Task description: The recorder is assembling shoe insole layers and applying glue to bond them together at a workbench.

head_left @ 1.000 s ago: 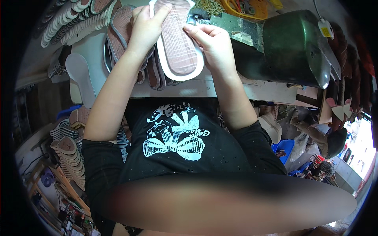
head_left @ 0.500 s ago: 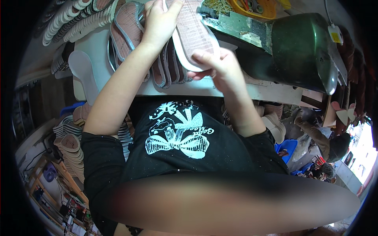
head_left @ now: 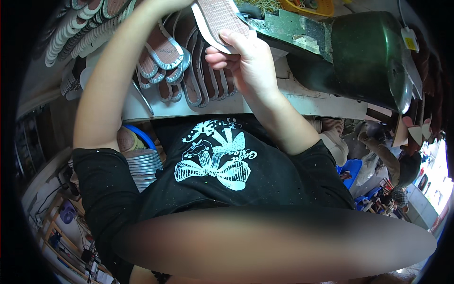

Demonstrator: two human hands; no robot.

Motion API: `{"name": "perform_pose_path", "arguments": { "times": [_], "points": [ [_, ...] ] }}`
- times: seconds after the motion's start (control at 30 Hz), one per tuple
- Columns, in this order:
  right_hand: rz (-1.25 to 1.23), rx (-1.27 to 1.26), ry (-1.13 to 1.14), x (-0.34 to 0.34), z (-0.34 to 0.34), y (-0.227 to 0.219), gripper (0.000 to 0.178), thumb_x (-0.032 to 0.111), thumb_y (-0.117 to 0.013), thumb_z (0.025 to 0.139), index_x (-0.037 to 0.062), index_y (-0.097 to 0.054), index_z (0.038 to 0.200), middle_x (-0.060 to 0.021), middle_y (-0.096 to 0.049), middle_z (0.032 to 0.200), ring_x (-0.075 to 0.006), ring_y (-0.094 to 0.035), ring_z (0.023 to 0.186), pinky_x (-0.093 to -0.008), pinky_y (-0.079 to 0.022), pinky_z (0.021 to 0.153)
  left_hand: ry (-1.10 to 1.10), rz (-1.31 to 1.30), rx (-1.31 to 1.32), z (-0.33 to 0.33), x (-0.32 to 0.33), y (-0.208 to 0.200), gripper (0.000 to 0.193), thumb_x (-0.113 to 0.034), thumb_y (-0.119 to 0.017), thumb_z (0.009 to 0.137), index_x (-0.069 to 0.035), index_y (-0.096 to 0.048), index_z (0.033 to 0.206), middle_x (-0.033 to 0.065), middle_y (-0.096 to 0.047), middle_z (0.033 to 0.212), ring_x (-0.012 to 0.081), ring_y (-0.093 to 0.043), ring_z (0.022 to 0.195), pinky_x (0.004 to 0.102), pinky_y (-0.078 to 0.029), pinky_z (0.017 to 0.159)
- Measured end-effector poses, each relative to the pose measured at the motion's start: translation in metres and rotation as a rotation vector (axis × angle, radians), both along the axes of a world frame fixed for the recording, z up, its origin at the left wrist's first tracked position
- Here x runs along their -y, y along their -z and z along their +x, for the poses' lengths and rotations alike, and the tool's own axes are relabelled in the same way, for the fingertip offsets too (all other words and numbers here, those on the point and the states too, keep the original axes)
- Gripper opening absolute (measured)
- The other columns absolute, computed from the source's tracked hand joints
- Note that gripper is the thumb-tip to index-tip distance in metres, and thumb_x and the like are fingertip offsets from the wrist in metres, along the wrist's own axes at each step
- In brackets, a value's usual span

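Observation:
My right hand (head_left: 248, 49) is closed on the near end of a shoe insole (head_left: 217, 21), brown and creased with a white rim, its thumb on top and fingers beneath. The insole's far end runs out of view at the top edge. Only part of my left hand (head_left: 177, 4) shows at the upper edge, close to the insole's left side; its fingers are out of view. Below and left of the insole lie several brown insoles (head_left: 163, 49) with silvery edges, overlapping on the table. Others stand in a row (head_left: 201, 85) beside them.
A dark green machine (head_left: 364, 57) stands on the right of the pale table (head_left: 302, 97). Behind it is a yellow basket (head_left: 312, 9). Racked soles (head_left: 94, 35) fill the upper left. A silvery stack (head_left: 142, 165) sits by my left arm, and a blue bin (head_left: 350, 173) at my right.
The insole and my right hand have moved up and slightly left. My left hand has gone up and left, nearly out of view, uncovering more of the silvery-edged insoles.

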State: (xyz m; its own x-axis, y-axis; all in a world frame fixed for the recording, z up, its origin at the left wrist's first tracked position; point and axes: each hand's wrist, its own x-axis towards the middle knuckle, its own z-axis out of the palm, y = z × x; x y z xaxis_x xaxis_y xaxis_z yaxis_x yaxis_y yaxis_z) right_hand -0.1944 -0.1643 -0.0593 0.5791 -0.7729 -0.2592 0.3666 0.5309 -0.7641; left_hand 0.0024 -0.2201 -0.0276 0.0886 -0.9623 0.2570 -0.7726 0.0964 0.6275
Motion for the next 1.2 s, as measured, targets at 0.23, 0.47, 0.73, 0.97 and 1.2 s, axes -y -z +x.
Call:
{"name": "perform_pose_path", "arguments": {
  "times": [0.23,0.47,0.73,0.97,1.2],
  "points": [
    [-0.041,-0.024,0.075,0.0,0.004,0.003,0.03,0.023,-0.058,0.09,-0.0056,-0.059,0.1,-0.017,-0.066,0.084,-0.0182,-0.068,0.07,-0.0253,-0.055,0.061,0.683,0.617,0.374,0.003,0.035,-0.046,0.039,-0.046,-0.071,0.073,-0.014,-0.068,0.095,0.0091,-0.041,0.136,0.0309,-0.016,0.135,0.0523,-0.015,0.107],
    [-0.062,0.004,0.059,0.002,0.005,-0.001,0.035,0.023,-0.052,0.094,-0.0099,-0.057,0.105,-0.0177,-0.065,0.089,-0.0212,-0.068,0.077,-0.0267,-0.057,0.066,0.698,0.912,0.243,0.0,0.046,-0.054,0.035,-0.042,-0.071,0.078,-0.007,-0.064,0.08,-0.0021,-0.055,0.065,0.0091,-0.048,0.061,0.0256,-0.039,0.057],
    [-0.118,-0.028,-0.034,0.006,0.003,-0.002,0.039,0.026,-0.048,0.096,-0.0093,-0.054,0.11,-0.0212,-0.064,0.097,-0.0232,-0.067,0.086,-0.0299,-0.057,0.074,0.715,0.929,0.1,0.013,0.038,-0.043,0.029,-0.034,-0.066,0.084,-0.006,-0.063,0.083,-0.0016,-0.057,0.071,0.0091,-0.048,0.067,0.0257,-0.041,0.062],
    [-0.104,-0.064,0.016,0.008,0.001,0.003,0.043,0.03,-0.047,0.096,-0.0108,-0.056,0.103,-0.0213,-0.065,0.092,-0.0235,-0.068,0.077,-0.0275,-0.057,0.066,0.606,0.904,0.125,0.01,0.019,-0.048,0.034,-0.037,-0.057,0.089,-0.003,-0.062,0.089,0.0025,-0.059,0.076,0.0118,-0.05,0.071,0.0271,-0.042,0.067],
    [-0.075,0.001,-0.008,0.012,-0.003,-0.002,0.043,0.029,-0.046,0.096,-0.0096,-0.052,0.114,-0.0214,-0.063,0.101,-0.0253,-0.068,0.082,-0.0294,-0.058,0.068,0.558,0.801,0.119,0.006,-0.008,-0.05,0.041,-0.041,-0.053,0.09,-0.001,-0.063,0.096,0.011,-0.064,0.084,0.0186,-0.056,0.077,0.0323,-0.044,0.073]
  ]
}}
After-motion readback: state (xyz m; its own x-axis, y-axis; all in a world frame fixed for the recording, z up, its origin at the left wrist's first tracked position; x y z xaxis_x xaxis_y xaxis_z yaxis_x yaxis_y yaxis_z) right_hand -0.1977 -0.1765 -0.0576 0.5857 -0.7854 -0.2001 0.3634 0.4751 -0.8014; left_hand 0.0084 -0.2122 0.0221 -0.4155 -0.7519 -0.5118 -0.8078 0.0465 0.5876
